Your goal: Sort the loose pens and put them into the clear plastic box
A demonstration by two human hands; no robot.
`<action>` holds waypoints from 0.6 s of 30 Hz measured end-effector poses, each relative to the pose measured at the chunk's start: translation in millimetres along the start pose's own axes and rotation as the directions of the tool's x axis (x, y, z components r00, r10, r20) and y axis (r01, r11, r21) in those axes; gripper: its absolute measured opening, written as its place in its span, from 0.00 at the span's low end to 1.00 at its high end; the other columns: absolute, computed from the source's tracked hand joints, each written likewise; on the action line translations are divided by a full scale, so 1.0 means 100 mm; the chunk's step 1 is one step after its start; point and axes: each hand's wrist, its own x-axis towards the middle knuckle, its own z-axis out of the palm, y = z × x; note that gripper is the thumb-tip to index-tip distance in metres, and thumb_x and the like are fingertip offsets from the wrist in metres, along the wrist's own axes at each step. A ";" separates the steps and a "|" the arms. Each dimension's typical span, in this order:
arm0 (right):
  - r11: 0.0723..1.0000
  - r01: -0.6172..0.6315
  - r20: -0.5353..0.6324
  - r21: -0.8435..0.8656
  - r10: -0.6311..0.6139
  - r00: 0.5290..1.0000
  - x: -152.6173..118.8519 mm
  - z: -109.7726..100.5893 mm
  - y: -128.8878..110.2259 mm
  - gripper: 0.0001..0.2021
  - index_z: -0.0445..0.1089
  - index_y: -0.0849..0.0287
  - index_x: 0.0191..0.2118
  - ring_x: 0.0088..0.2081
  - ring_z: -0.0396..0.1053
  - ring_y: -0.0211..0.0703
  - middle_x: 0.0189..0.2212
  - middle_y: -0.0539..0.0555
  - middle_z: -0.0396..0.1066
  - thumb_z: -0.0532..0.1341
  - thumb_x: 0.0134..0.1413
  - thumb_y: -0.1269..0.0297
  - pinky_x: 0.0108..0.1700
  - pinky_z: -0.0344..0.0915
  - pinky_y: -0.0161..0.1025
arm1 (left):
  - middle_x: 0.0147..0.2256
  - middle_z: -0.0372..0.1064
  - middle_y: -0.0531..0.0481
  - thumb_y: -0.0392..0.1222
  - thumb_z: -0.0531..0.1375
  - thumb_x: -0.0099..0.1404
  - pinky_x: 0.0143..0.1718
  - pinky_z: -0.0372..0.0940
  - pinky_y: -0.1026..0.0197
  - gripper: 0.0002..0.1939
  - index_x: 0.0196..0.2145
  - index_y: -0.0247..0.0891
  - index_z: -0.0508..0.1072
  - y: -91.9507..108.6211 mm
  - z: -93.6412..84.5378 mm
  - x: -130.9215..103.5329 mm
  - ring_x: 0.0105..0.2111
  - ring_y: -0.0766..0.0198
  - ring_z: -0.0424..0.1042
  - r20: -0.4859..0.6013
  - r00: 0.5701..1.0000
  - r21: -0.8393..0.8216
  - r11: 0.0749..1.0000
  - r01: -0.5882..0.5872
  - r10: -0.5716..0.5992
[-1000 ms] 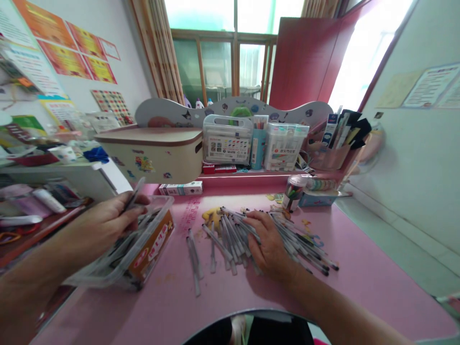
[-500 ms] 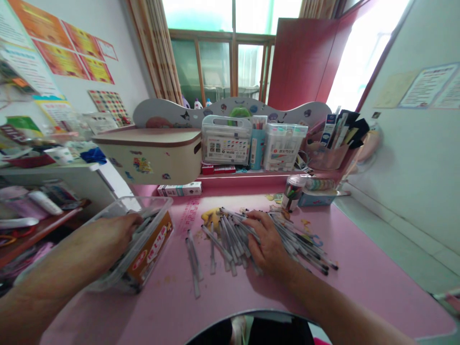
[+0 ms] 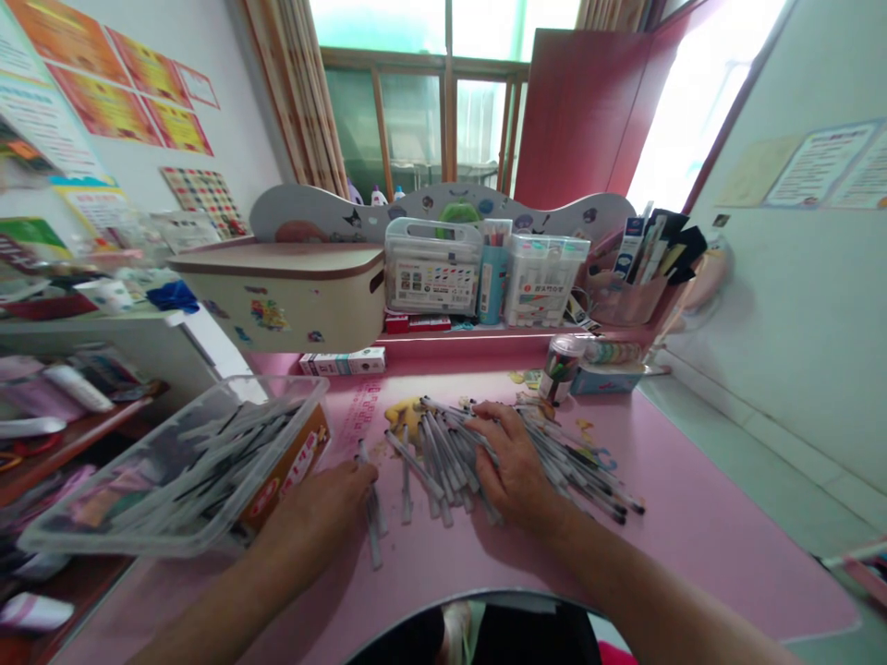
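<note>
Many thin grey pens (image 3: 443, 462) lie in a loose heap on the pink desk (image 3: 699, 526). My right hand (image 3: 509, 462) rests on the heap with its fingers spread. To the left, my left hand (image 3: 339, 499) has its fingertips at two or so separate pens (image 3: 374, 536); its fingers are bent together, and what is between them is hidden. Beside my left forearm stands a clear plastic box (image 3: 315, 392) with an orange label, holding many more grey pens (image 3: 222, 453).
Behind the heap are a clear jar of pens (image 3: 560, 369) and a blue box (image 3: 606, 379). A raised shelf carries a lidded beige bin (image 3: 297, 305), marker cases (image 3: 433, 277) and a pink pen holder (image 3: 620, 296). A small white box (image 3: 343, 361) lies below the bin.
My left hand has come out of the clear box and moved right to the separate pens on the desk. My right hand stays on the heap.
</note>
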 end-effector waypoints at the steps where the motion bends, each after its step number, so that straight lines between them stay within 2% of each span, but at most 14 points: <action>1: 1.000 0.000 0.000 -0.002 0.000 1.000 0.00 0.00 0.00 0.24 0.69 0.57 0.56 0.56 0.64 0.57 0.54 0.63 0.65 0.55 0.53 0.78 0.57 0.64 0.60 | 0.23 0.68 0.48 0.35 0.64 0.51 0.35 0.64 0.54 0.05 0.22 0.43 0.73 -0.04 0.02 0.00 0.24 0.54 0.70 0.101 0.995 0.188 0.982 -0.012 -0.007; 3: 1.000 0.002 0.001 -0.005 -0.002 1.000 -0.01 0.01 0.00 0.24 0.69 0.58 0.56 0.55 0.64 0.57 0.54 0.63 0.65 0.55 0.53 0.78 0.57 0.65 0.60 | 0.29 0.70 0.44 0.39 0.58 0.60 0.40 0.64 0.51 0.06 0.28 0.42 0.75 -0.05 0.04 0.03 0.32 0.49 0.73 0.295 0.954 0.570 0.812 -0.130 -0.055; 5: 1.000 0.004 0.001 -0.007 -0.004 1.000 -0.01 0.01 0.00 0.24 0.69 0.58 0.55 0.55 0.64 0.56 0.54 0.63 0.65 0.55 0.53 0.79 0.57 0.65 0.59 | 0.36 0.72 0.40 0.39 0.52 0.66 0.42 0.64 0.49 0.12 0.36 0.40 0.76 -0.01 0.07 0.06 0.37 0.47 0.74 0.389 0.915 0.720 0.653 -0.233 -0.103; 7: 1.000 0.008 0.004 -0.011 -0.008 1.000 -0.01 0.01 -0.01 0.23 0.68 0.58 0.55 0.56 0.64 0.56 0.54 0.64 0.65 0.55 0.53 0.79 0.57 0.65 0.59 | 0.40 0.72 0.39 0.40 0.50 0.68 0.44 0.64 0.49 0.14 0.42 0.39 0.75 0.05 0.12 0.08 0.41 0.47 0.75 0.423 0.897 0.763 0.585 -0.275 -0.131; 12: 1.000 0.028 -0.006 -0.011 -0.028 1.000 -0.01 0.01 -0.02 0.23 0.68 0.59 0.54 0.56 0.64 0.56 0.54 0.64 0.65 0.55 0.53 0.79 0.57 0.65 0.59 | 0.44 0.73 0.37 0.39 0.52 0.68 0.45 0.64 0.51 0.14 0.46 0.37 0.73 0.22 0.26 0.14 0.44 0.46 0.75 0.398 0.901 0.804 0.538 -0.253 -0.171; 15: 0.999 0.030 -0.002 -0.012 -0.030 1.000 0.00 0.00 -0.03 0.22 0.69 0.59 0.54 0.56 0.64 0.56 0.53 0.64 0.65 0.55 0.54 0.78 0.57 0.65 0.59 | 0.43 0.74 0.38 0.34 0.53 0.64 0.44 0.63 0.53 0.18 0.52 0.35 0.69 0.22 0.27 0.20 0.46 0.48 0.75 0.366 0.916 0.789 0.578 -0.210 -0.166; 18: 1.000 0.023 0.010 -0.012 -0.023 1.000 0.00 -0.01 -0.04 0.22 0.69 0.60 0.53 0.55 0.64 0.55 0.53 0.64 0.66 0.55 0.53 0.78 0.57 0.65 0.58 | 0.39 0.75 0.41 0.32 0.54 0.61 0.41 0.62 0.54 0.27 0.59 0.34 0.62 0.19 0.22 0.28 0.41 0.50 0.75 0.323 0.938 0.743 0.648 -0.170 -0.124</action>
